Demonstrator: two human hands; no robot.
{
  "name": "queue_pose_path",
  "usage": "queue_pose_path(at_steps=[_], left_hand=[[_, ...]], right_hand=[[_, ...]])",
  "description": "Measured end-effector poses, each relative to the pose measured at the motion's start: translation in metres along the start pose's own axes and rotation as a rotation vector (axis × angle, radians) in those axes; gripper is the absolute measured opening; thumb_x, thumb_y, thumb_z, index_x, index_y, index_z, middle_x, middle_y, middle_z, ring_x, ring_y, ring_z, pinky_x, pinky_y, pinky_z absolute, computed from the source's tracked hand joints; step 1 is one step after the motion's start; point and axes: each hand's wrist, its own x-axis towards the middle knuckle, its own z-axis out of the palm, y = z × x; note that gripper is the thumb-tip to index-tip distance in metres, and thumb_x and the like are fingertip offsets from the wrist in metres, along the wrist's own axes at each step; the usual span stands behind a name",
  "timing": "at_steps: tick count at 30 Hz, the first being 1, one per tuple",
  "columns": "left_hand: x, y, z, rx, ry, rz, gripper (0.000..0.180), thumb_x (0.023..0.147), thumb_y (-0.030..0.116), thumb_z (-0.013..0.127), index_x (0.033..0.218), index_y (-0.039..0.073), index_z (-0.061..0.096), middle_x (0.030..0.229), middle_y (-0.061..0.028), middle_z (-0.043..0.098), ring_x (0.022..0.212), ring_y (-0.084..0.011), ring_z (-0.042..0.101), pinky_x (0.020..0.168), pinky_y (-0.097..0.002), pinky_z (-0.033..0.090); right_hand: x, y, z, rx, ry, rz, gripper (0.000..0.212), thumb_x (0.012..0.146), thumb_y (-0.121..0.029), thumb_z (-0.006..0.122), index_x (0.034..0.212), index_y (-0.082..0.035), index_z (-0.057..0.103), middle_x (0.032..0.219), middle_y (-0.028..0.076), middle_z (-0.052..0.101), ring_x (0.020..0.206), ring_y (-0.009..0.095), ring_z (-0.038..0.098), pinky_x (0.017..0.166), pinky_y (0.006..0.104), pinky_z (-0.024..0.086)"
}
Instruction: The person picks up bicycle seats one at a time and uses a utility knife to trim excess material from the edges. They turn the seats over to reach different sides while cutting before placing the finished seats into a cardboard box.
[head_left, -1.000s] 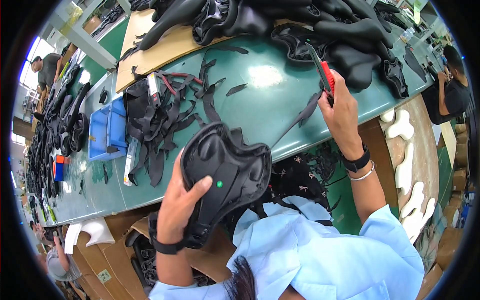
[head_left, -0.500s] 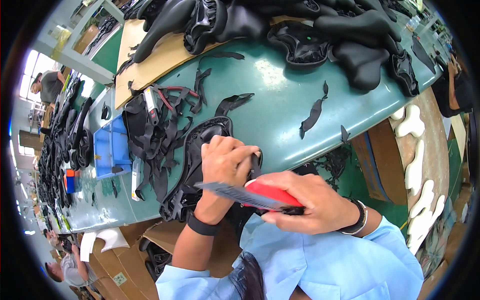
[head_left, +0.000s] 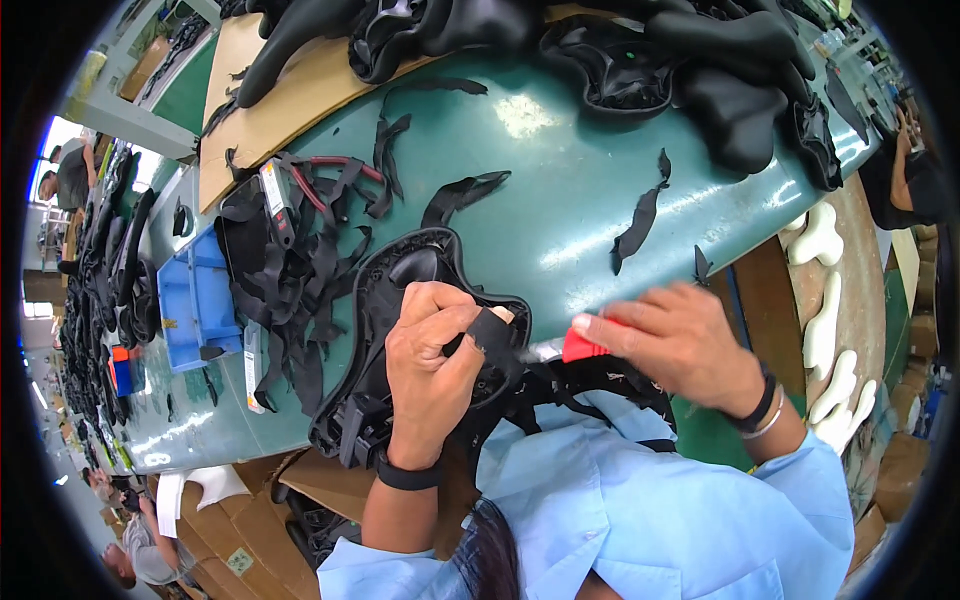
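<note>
A black bicycle saddle (head_left: 352,335) lies underside up at the near edge of the table, its hollow facing me. My left hand (head_left: 430,350) is closed over it, pinching a flap of black cover material (head_left: 492,335) at the saddle's rim and pulling it up. In my right hand (head_left: 690,345), somewhat blurred by motion, is a utility knife with a red handle (head_left: 583,343). Its blade points left toward the flap; whether it touches the material I cannot tell.
Black offcut strips (head_left: 305,300) are heaped left of the saddle, with another cutter (head_left: 277,200) on top. Beyond them stands a blue bin (head_left: 192,328). More saddles (head_left: 735,120) are piled at the table's far side. White saddle-shaped pieces (head_left: 822,300) lie at the right.
My right hand has drawn the knife away to the right and turned its blade, which earlier crossed over my left wrist. The flap in my left hand now shows more fully.
</note>
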Motion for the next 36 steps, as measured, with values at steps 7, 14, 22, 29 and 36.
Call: queue_pose_path(at_steps=[7,14,22,29,36], left_hand=[[0.001,0.002,0.0,-0.079,-0.022,-0.038,0.009,0.078,0.003,0.07,0.084,-0.002,0.075,0.078,-0.0003,0.051,0.082,-0.0123,0.046,0.07,-0.0246,0.036],[-0.006,-0.001,0.002,-0.995,0.314,-0.175,0.039,0.093,0.023,0.059,0.06,0.004,0.053,0.074,-0.0001,0.051,0.08,-0.0177,0.045,0.078,-0.0296,0.035],[0.005,0.026,-0.004,-0.821,0.543,-0.462,0.048,0.104,0.041,0.042,0.094,0.002,0.068,0.091,-0.0084,0.06,0.086,-0.0224,0.056,0.077,-0.0355,0.045],[-0.007,0.018,0.018,0.491,0.026,0.17,0.028,0.069,0.004,0.079,0.095,0.006,0.07,0.088,-0.0063,0.051,0.083,-0.0236,0.047,0.072,-0.0339,0.039],[-0.012,0.01,0.022,0.452,0.121,0.159,0.018,0.068,0.0,0.077,0.083,0.008,0.07,0.083,-0.0031,0.05,0.08,-0.0226,0.045,0.067,-0.034,0.039]], right_hand=[[0.06,0.05,-0.01,-0.242,-0.014,-0.429,0.039,0.084,-0.018,0.059,0.122,-0.027,0.061,0.091,-0.004,0.058,0.079,0.016,0.053,0.079,0.0358,0.042],[0.099,0.076,0.0,-0.057,-0.093,-0.602,0.035,0.087,-0.013,0.057,0.118,-0.027,0.062,0.092,-0.003,0.057,0.082,0.018,0.054,0.084,0.038,0.043],[0.092,0.065,-0.012,0.155,-0.065,-0.452,0.04,0.091,-0.012,0.059,0.131,-0.018,0.056,0.102,0.004,0.065,0.083,0.023,0.06,0.088,0.0362,0.046],[0.006,-0.008,0.009,0.469,0.159,0.279,0.054,0.088,-0.007,0.063,0.139,-0.002,0.046,0.121,0.02,0.064,0.082,0.033,0.07,0.071,0.0343,0.056],[-0.015,-0.034,0.021,0.539,0.116,0.402,0.054,0.086,-0.006,0.065,0.138,-0.004,0.05,0.102,0.016,0.07,0.07,0.027,0.07,0.059,0.0325,0.055]])
